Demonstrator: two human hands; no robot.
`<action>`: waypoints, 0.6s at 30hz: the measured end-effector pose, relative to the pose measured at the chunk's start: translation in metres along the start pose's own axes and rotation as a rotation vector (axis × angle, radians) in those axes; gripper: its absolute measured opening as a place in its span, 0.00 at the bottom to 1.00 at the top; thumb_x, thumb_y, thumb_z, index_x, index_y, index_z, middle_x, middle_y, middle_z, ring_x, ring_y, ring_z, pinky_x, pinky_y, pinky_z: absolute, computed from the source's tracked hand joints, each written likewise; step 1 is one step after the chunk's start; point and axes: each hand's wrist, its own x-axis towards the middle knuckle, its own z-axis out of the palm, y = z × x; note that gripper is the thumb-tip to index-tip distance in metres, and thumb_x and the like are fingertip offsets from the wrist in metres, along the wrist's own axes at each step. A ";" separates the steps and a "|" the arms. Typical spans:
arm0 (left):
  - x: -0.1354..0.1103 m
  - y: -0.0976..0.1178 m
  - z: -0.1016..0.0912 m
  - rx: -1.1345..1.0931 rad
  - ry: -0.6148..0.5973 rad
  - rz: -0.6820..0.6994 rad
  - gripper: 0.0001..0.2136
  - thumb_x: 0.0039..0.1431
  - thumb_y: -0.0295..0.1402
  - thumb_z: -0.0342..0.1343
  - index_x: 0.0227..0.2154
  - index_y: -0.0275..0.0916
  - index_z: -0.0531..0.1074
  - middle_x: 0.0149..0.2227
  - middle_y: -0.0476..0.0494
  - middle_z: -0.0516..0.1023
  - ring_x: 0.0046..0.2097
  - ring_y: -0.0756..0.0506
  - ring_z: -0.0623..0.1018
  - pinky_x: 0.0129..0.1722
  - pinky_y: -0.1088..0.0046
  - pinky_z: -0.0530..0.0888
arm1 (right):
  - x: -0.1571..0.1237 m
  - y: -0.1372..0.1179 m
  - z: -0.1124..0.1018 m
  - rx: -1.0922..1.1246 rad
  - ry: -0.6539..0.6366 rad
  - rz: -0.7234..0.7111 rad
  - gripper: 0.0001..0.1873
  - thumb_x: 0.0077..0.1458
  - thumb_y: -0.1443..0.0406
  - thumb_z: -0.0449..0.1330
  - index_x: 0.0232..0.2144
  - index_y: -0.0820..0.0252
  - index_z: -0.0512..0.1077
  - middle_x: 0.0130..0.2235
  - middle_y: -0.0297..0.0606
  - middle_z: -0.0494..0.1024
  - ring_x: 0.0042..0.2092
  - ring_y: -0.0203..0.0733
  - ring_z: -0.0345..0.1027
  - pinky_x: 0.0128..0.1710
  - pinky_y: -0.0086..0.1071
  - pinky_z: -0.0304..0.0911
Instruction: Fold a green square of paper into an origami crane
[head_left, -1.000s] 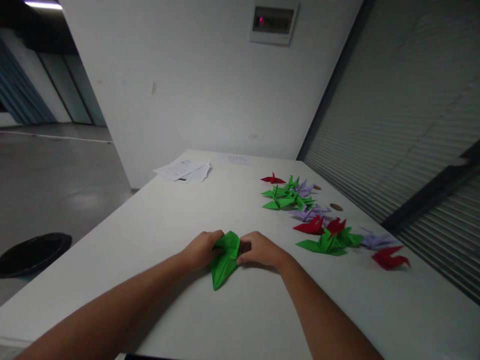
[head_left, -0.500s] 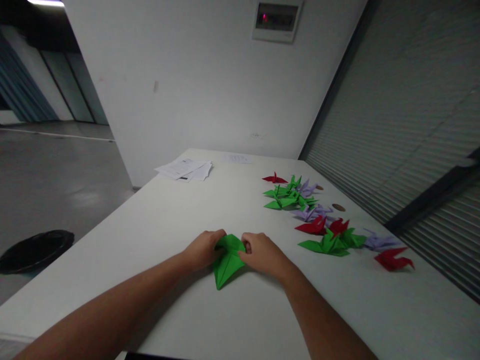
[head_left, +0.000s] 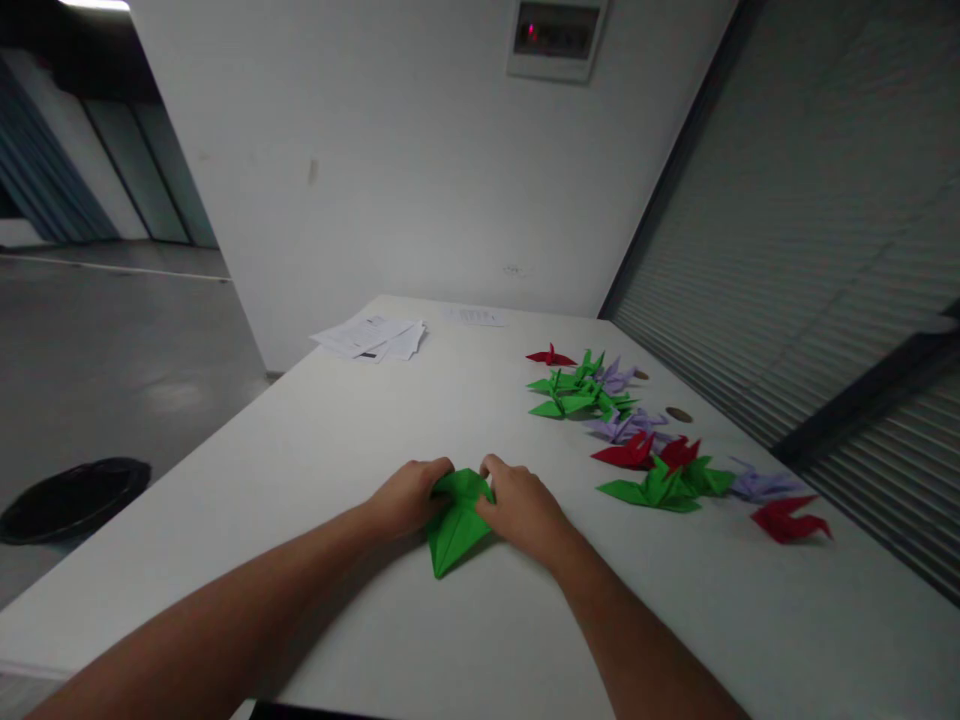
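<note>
A partly folded sheet of green origami paper [head_left: 459, 525] is held low over the white table [head_left: 300, 470], one point directed toward me. On its left edge, my left hand [head_left: 411, 496] is closed, the thumb and fingers gripping the paper. My right hand [head_left: 523, 508] grips the right edge, its thumb on the face of the sheet and its index finger bent at the upper corner. Creases run down the paper to the near point. The fingertips behind the sheet are partly hidden.
Folded paper cranes in green [head_left: 577, 402], red [head_left: 790, 519] and lilac [head_left: 765, 484] lie along the table's right side, beside the window blinds [head_left: 825, 220]. Printed papers [head_left: 371, 337] lie at the far left. A black-lined bin [head_left: 71, 497] stands on the floor at left.
My right index finger has lifted and uncurled slightly at the paper's upper right corner. My left hand and the green paper have stayed almost in place.
</note>
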 end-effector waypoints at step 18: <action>-0.001 0.006 -0.005 -0.019 -0.012 -0.007 0.09 0.54 0.23 0.55 0.37 0.39 0.73 0.31 0.47 0.79 0.34 0.44 0.77 0.32 0.72 0.66 | 0.014 0.050 0.000 0.576 -0.269 -0.265 0.12 0.49 0.62 0.71 0.36 0.61 0.79 0.33 0.34 0.78 0.35 0.41 0.69 0.34 0.30 0.61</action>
